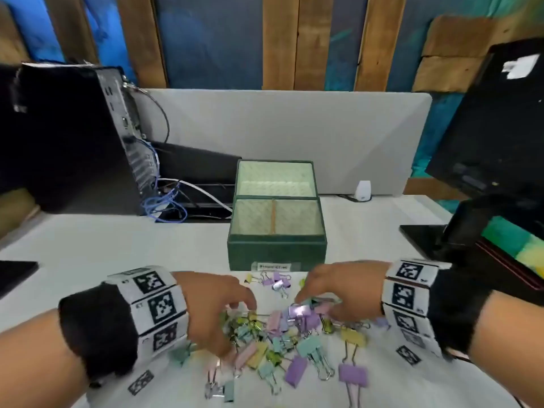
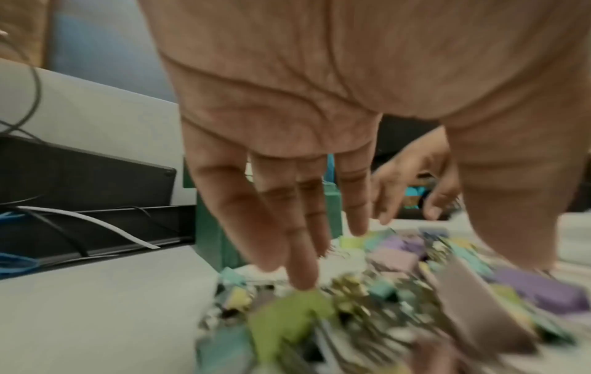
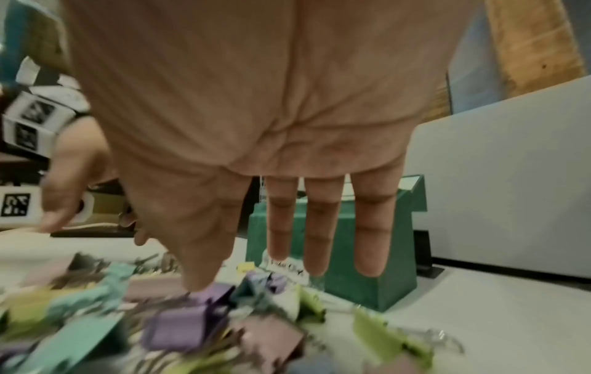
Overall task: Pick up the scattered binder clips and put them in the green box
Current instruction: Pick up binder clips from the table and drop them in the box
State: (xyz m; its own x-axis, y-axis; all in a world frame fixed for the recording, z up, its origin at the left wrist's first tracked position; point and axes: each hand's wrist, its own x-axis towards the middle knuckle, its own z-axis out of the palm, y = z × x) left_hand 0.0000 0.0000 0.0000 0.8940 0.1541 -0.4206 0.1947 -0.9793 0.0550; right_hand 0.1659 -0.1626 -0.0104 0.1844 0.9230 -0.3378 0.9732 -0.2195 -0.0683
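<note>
Both hands are over the clips (image 1: 282,340) piled on the near counter (image 1: 73,248): left hand (image 1: 217,307) and right hand (image 1: 341,293) have straight, spread fingers, holding nothing. The box (image 1: 276,251) sits open just beyond. Risk, I'd say: scooping a tangled clump drops clips short, or knocks strays off the near edge.

Pastel binder clips (image 1: 282,343) show matt painted bodies and shiny wire handles. Behind them, the green box (image 1: 276,251) looks cloth-covered and matt, lined with pale patterned paper.
</note>
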